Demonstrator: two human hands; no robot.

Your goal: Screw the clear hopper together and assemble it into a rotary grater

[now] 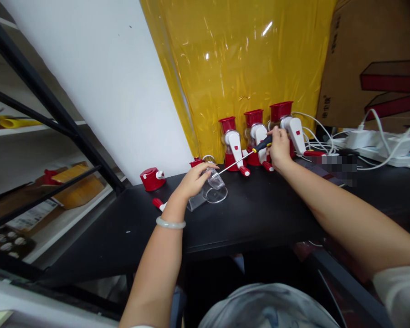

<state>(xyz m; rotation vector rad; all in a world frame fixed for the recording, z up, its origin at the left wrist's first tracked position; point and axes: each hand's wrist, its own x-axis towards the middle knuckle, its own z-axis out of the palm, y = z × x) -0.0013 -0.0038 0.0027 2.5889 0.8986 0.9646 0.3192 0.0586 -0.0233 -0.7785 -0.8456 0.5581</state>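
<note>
My left hand point(193, 181) rests closed on a clear plastic housing point(212, 188) lying on the black table point(259, 214). My right hand point(279, 148) grips a screwdriver point(249, 155) with a black and yellow handle; its shaft points left and down toward the clear housing. Three red and white hand-crank grinders point(256, 136) stand in a row against the yellow sheet, just behind my right hand. A red and white handle point(158, 203) lies under my left wrist.
A red cap point(152, 178) sits at the table's back left. White cables and power strips point(379, 146) lie at the right. A cardboard box point(372, 54) stands behind them. A black metal rack point(54, 136) with shelves is at the left.
</note>
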